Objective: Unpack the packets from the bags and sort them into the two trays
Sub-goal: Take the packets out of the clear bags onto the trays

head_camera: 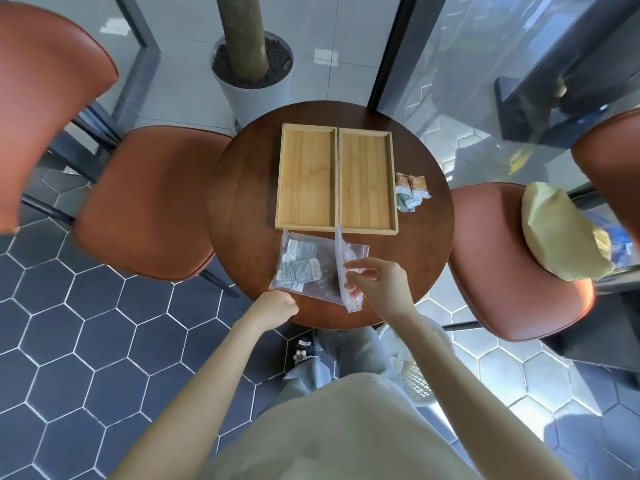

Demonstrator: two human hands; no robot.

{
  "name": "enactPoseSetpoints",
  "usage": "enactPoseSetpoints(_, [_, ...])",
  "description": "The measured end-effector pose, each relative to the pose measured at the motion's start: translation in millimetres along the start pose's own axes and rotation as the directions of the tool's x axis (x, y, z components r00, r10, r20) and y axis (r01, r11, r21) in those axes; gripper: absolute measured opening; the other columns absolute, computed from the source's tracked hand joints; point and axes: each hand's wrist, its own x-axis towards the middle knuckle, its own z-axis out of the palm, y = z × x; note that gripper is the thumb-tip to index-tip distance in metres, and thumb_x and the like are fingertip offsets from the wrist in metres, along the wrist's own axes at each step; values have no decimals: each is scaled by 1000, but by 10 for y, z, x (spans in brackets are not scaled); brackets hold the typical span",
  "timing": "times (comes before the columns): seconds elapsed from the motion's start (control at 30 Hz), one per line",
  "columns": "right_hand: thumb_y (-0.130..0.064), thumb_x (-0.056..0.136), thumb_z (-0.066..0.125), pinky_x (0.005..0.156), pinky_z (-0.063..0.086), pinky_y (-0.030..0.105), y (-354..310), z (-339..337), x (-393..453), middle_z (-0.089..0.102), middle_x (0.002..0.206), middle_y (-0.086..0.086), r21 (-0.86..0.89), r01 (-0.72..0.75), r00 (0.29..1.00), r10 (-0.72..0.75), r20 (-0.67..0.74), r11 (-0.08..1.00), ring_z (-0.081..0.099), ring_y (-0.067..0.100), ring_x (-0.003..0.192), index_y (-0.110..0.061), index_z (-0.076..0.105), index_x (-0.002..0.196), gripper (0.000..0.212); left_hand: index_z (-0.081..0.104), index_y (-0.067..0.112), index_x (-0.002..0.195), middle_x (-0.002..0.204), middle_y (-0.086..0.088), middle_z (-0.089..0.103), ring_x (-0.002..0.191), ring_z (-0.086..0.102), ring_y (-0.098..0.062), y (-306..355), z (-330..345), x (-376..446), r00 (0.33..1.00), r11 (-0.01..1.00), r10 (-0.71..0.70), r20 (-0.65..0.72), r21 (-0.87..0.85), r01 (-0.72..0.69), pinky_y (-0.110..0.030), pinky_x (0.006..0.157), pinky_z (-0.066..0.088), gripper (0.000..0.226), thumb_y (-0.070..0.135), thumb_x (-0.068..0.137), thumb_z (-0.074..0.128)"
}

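Head view. Right hand [377, 284] pinches a clear zip bag [346, 271] between thumb and fingers and holds it on edge above the round wooden table [242, 188]; that bag appears flat, and its contents cannot be determined. Left hand [278, 304] is closed in a loose fist at the near-left corner of a second clear bag [311, 265]; whether the fingers actually grip the plastic cannot be determined. The second bag lies flat on the table and contains several grey-green and white packets [299, 261], grouped toward its left side.

Two bamboo trays [336, 178] sit side by side, long edges touching, just beyond the bags. Neither tray holds a packet. The upright bag's top edge reaches the near rim of the right tray.

A small pile of loose packets [410, 190], brown-topped and grey-green, rests on the table just beside the right tray's outer rim.

Orange upholstered chairs stand on both sides of the table. The right chair [512, 265] carries a pale yellow bag [557, 233]. A potted trunk [251, 60] stands beyond the table.
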Motion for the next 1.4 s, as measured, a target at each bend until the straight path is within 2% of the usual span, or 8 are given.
enactPoseSetpoints(0.1, [-14, 81, 66, 70, 54, 21, -16, 14, 15, 75, 82, 7, 32, 6, 999, -5, -50, 999, 68, 16, 71, -12, 75, 90, 13, 66, 0, 82, 79, -3, 64, 81, 59, -16, 389, -115, -147, 983, 897, 85, -166, -416, -148, -30, 78, 42, 26, 20, 88, 51])
enactPoseSetpoints(0.2, [-13, 80, 67, 68, 47, 10, -44, 32, 23, 74, 84, 4, 47, 9, 999, -7, -46, 999, 63, 4, 71, -10, 76, 87, 12, 69, 2, 84, 77, -7, 69, 72, 64, -14, 731, -183, -303, 935, 745, 109, -339, -595, -302, -29, 71, 51, 22, 22, 85, 59])
enactPoseSetpoints(0.37, [-13, 78, 70, 64, 50, 21, -73, 17, 8, 69, 65, -5, 86, -10, 998, 14, -56, 996, 60, 2, 58, -10, 76, 80, 8, 72, 8, 81, 71, -6, 71, 59, 67, -7, 889, -115, -340, 889, 711, 31, -457, -615, -341, -20, 58, 55, 16, 23, 77, 72])
enactPoseSetpoints(0.5, [-17, 74, 75, 57, 47, 14, -25, -20, 15, 69, 64, -1, 119, -28, 999, 30, -16, 993, 57, -5, 48, -10, 77, 79, 9, 73, 5, 86, 77, -11, 72, 69, 70, -21, 939, -31, -349, 870, 696, -19, -494, -631, -343, -32, 64, 59, 19, 19, 74, 75])
enactPoseSetpoints(0.77, [-8, 75, 75, 53, 51, 14, 31, -176, -1, 69, 63, 0, 386, -207, 972, 144, 185, 899, 61, 3, 52, -10, 73, 72, 4, 72, 5, 89, 77, -3, 71, 69, 69, -15, 940, 62, -329, 933, 526, -79, -352, -810, -262, -25, 63, 59, 15, 11, 74, 74])
enactPoseSetpoints(0.93, [-11, 79, 71, 58, 54, 18, 105, -218, -9, 70, 69, 3, 466, -380, 918, 262, 299, 799, 64, 10, 62, -11, 73, 74, 5, 70, -2, 91, 77, -7, 70, 70, 69, -19, 941, 105, -326, 923, 564, -87, -375, -782, -264, -27, 68, 59, 14, 4, 78, 69])
enactPoseSetpoints(1.13, [-7, 83, 63, 55, 53, 24, 153, -152, 25, 64, 71, 8, 690, -422, 879, 452, 152, 589, 60, 18, 67, -5, 64, 75, 8, 68, 14, 69, 72, -9, 71, 71, 70, -24, 1033, 192, -369, 881, 550, -175, -441, -786, -284, -35, 66, 59, 14, 6, 80, 66])
enactPoseSetpoints(1.4, [-16, 83, 63, 68, 59, 41, 342, -362, 94, 69, 75, 4, 145, -63, 931, 110, -347, 987, 67, 18, 66, -11, 66, 84, 6, 68, 14, 64, 55, -2, 68, 58, 67, -17, 919, -28, -461, 748, 872, -35, -663, -385, -301, -26, 58, 54, 10, 11, 73, 66])
